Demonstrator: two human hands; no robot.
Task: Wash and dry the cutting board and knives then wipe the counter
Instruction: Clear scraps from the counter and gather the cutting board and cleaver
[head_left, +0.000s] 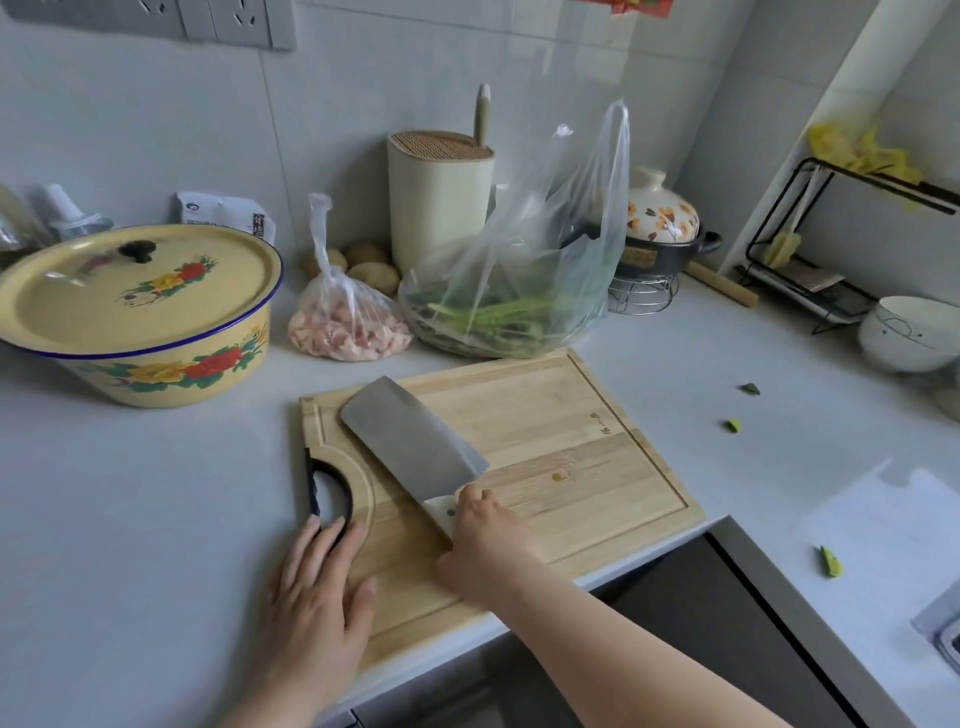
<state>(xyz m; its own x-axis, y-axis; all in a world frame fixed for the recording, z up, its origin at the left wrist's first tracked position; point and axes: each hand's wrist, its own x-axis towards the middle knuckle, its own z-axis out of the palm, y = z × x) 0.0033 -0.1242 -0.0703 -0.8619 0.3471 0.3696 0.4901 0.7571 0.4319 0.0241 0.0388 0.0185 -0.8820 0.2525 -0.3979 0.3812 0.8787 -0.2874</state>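
A bamboo cutting board (545, 447) lies on the white counter (130, 509), its near corner over the counter's front edge. A broad cleaver (410, 441) lies flat on the board, blade pointing to the far left. My right hand (483, 545) grips its pale handle. My left hand (317, 597) rests flat on the board's near left corner, fingers straight, beside the board's cut-out handle. A second knife's handle (483, 114) sticks up from the cream knife block (439, 202) at the back.
A yellow floral enamel pot (140, 322) stands at the left. Bags of meat (343, 325) and greens (519, 291) lie behind the board. A white bowl (909, 332), a black rack (831, 234) and green scraps (830, 561) are at the right. The sink corner (940, 623) shows at lower right.
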